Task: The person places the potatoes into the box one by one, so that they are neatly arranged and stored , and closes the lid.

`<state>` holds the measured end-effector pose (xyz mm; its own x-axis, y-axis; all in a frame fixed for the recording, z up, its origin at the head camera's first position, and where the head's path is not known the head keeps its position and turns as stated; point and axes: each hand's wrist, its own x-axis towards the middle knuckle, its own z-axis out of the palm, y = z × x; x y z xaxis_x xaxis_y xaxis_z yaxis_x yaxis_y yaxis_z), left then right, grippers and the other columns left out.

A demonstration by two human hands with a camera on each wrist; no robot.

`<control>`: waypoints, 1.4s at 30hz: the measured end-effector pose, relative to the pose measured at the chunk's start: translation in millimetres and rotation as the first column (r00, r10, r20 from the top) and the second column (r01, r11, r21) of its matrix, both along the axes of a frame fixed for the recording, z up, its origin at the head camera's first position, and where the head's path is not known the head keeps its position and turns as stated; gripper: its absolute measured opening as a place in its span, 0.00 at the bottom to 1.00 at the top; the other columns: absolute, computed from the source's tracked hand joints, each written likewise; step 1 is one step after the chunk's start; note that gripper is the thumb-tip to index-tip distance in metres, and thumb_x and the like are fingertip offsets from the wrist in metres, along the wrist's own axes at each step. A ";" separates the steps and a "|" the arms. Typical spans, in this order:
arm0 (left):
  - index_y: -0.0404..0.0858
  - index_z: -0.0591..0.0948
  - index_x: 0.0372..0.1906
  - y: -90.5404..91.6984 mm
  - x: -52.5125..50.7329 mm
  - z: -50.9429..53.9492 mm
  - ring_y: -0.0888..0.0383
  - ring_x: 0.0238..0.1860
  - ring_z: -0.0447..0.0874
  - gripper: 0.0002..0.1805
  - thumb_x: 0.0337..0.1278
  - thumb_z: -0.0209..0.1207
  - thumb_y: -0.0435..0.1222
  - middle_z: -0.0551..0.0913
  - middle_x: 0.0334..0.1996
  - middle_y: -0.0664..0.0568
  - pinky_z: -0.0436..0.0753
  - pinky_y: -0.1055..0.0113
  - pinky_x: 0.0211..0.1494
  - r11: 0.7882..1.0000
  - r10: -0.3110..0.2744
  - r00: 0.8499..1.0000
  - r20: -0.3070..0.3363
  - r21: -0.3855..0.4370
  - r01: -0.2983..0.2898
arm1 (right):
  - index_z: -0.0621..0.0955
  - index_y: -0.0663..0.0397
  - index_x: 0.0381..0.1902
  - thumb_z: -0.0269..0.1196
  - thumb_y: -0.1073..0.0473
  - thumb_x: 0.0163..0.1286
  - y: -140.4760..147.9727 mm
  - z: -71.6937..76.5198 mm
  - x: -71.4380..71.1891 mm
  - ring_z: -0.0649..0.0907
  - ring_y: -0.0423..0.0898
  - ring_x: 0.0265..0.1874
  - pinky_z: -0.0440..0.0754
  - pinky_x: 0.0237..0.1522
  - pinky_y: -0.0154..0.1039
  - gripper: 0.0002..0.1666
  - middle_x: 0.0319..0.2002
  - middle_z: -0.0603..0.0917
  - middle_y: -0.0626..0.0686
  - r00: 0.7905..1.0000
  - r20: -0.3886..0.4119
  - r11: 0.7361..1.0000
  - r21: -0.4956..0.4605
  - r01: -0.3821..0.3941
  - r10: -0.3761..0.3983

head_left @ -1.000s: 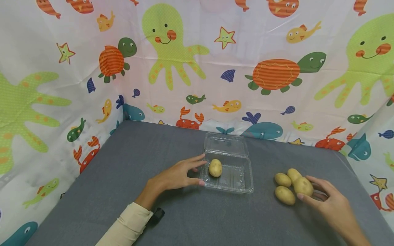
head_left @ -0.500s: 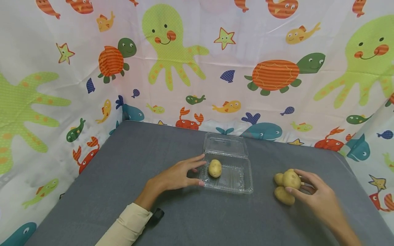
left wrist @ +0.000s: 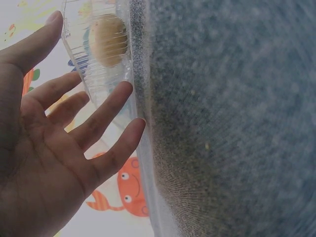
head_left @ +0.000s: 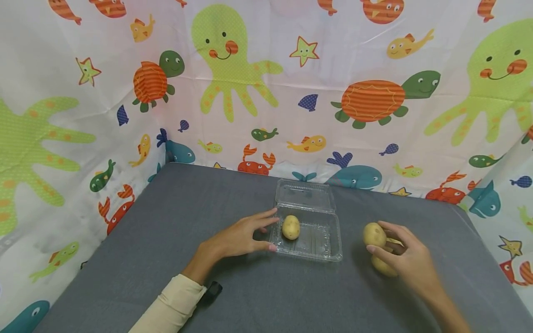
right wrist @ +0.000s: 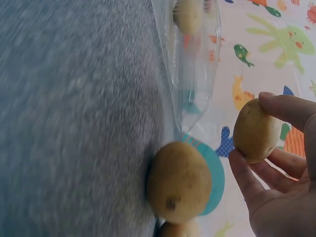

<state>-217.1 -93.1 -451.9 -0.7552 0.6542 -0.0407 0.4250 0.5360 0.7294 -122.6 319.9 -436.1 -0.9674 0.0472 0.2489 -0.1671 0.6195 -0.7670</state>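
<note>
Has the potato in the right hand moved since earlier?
Yes: in the head view, the held potato has moved left, closer to the clear container.

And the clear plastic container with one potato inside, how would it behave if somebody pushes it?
The clear container looks thin-walled, so it is probably light and would slide easily, perhaps flexing a little. The potato inside is rounded, with free space beside it, so it may roll.

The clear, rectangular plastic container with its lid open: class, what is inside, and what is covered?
Inside the clear, rectangular plastic container, one yellow, oval potato lies toward the left, with ridged transparent floor visible beside it. The floor directly beneath is covered.
</note>
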 end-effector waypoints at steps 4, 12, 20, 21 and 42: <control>0.48 0.66 0.83 0.8 0.3 0.3 0.54 0.69 0.81 0.48 0.63 0.72 0.57 0.54 0.85 0.63 0.75 0.45 0.74 1.000 0.002 1.000 0.006 -0.003 -0.002 | 0.79 0.53 0.71 0.80 0.58 0.64 -10.8 0.8 -2.2 0.84 0.24 0.50 0.84 0.49 0.24 0.39 0.59 0.80 0.46 0.999 -0.027 0.999 -0.032 -0.034 0.034; 0.48 0.66 0.83 1.0 0.7 1.1 0.55 0.69 0.80 0.47 0.63 0.72 0.57 0.54 0.86 0.62 0.74 0.45 0.74 1.000 0.002 1.000 0.007 -0.003 -0.002 | 0.79 0.57 0.70 0.78 0.62 0.65 -25.8 -0.3 -8.6 0.89 0.33 0.47 0.87 0.45 0.29 0.37 0.59 0.80 0.50 0.994 -0.024 0.989 -0.101 -0.106 0.104; 0.49 0.67 0.83 -0.3 1.9 2.8 0.54 0.69 0.80 0.47 0.63 0.72 0.55 0.55 0.86 0.62 0.74 0.43 0.74 1.000 0.003 1.000 0.006 0.005 -0.003 | 0.75 0.59 0.73 0.76 0.60 0.68 -41.0 -1.5 -12.2 0.83 0.29 0.53 0.84 0.52 0.27 0.39 0.64 0.76 0.55 0.988 -0.011 0.981 -0.120 -0.155 0.155; 0.49 0.67 0.83 -0.3 2.1 2.9 0.54 0.69 0.80 0.47 0.63 0.72 0.55 0.55 0.85 0.62 0.74 0.43 0.74 1.000 0.004 1.000 0.007 0.004 -0.004 | 0.75 0.59 0.73 0.76 0.60 0.68 -43.0 -1.9 -12.7 0.83 0.29 0.54 0.84 0.53 0.27 0.39 0.64 0.77 0.55 0.987 -0.018 0.980 -0.119 -0.158 0.157; 0.49 0.66 0.83 -1.1 2.0 1.8 0.54 0.69 0.81 0.47 0.64 0.72 0.55 0.55 0.85 0.63 0.74 0.44 0.74 1.000 0.004 1.000 0.010 0.004 -0.004 | 0.75 0.61 0.73 0.78 0.61 0.66 -73.4 -8.7 -26.0 0.78 0.29 0.61 0.81 0.59 0.26 0.40 0.66 0.77 0.55 0.971 -0.046 0.963 -0.124 -0.239 0.235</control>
<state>-215.1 -94.2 -450.0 -0.7572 0.6515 -0.0460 0.4155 0.5348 0.7358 -148.6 246.5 -444.8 -0.9467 -0.1487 0.2857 -0.3220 0.4563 -0.8295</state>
